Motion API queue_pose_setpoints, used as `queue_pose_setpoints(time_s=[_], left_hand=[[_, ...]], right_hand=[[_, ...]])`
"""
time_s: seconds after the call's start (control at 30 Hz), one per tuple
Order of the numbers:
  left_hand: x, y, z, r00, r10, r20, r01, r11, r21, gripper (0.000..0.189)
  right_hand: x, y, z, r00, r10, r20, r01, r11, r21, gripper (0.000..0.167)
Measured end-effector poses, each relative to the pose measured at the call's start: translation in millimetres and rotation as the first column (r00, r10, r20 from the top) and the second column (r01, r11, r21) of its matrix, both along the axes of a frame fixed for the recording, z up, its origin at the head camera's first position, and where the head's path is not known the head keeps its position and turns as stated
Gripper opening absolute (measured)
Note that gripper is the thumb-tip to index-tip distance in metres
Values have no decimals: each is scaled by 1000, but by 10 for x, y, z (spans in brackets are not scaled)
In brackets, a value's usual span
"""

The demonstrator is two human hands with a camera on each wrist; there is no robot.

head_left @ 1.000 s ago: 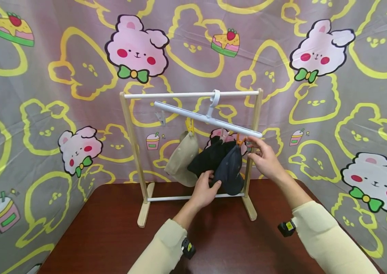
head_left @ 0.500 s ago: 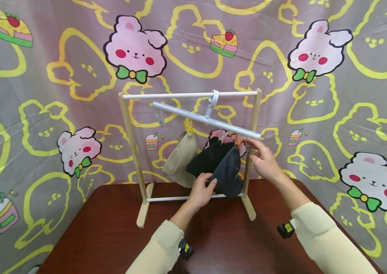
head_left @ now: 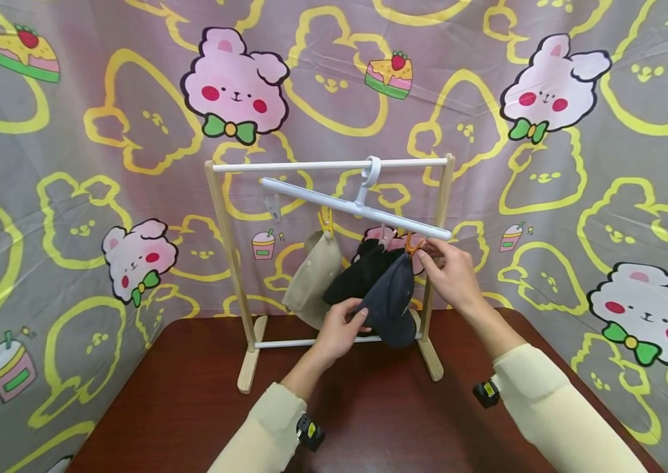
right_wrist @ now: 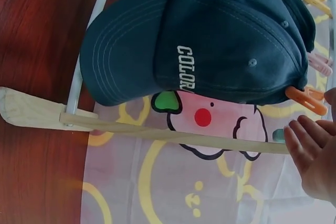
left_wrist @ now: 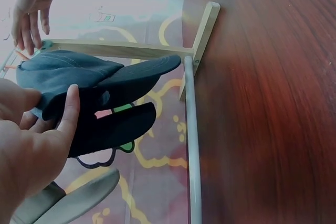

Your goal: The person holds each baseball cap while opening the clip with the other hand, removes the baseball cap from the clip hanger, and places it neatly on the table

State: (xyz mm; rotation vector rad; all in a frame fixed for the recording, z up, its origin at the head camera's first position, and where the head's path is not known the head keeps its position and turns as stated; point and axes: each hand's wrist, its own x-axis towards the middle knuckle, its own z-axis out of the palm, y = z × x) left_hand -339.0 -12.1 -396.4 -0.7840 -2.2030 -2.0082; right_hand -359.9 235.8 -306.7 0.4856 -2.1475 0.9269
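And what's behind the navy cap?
Behind the navy cap, a black cap and the rack's white lower bar show partly; whatever the navy cap covers can't be seen.

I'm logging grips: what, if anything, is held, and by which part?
The left hand pinches the navy cap by the edge of its crown. The right hand is at the orange clip; whether it grips cannot be told.

The navy cap (head_left: 391, 299) is hung with its brim lowermost; white lettering is borne on the crown's front, and the brim is marked by curved rows of stitching. Its upper end is gripped by the orange clip (right_wrist: 306, 100), which is suspended beneath the lower end of the tilted white hanger (head_left: 357, 209).
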Motion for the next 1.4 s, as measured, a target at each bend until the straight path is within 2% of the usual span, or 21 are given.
queue_pose_setpoints(time_s=[0.23, 0.5, 0.87, 1.13, 1.4], left_hand=[[-7, -52, -25, 999, -39, 12, 39, 999, 32, 25], [-4, -97, -43, 998, -37, 40, 37, 999, 18, 24], [-4, -126, -64, 996, -71, 51, 70, 997, 30, 25], [25, -115, -94, 997, -72, 42, 72, 997, 7, 25], [20, -97, -106, 997, -74, 33, 73, 997, 23, 24]], right_hand=[[-61, -29, -6, 997, -61, -56, 62, 998, 12, 24], [-112, -115, -13, 985, -131, -115, 138, 989, 57, 28], [-132, -251, 25, 944, -277, -177, 295, 951, 89, 47], [-160, -300, -27, 927, -332, -173, 345, 938, 46, 50], [-170, -322, 9, 907, -379, -185, 389, 921, 20, 51]])
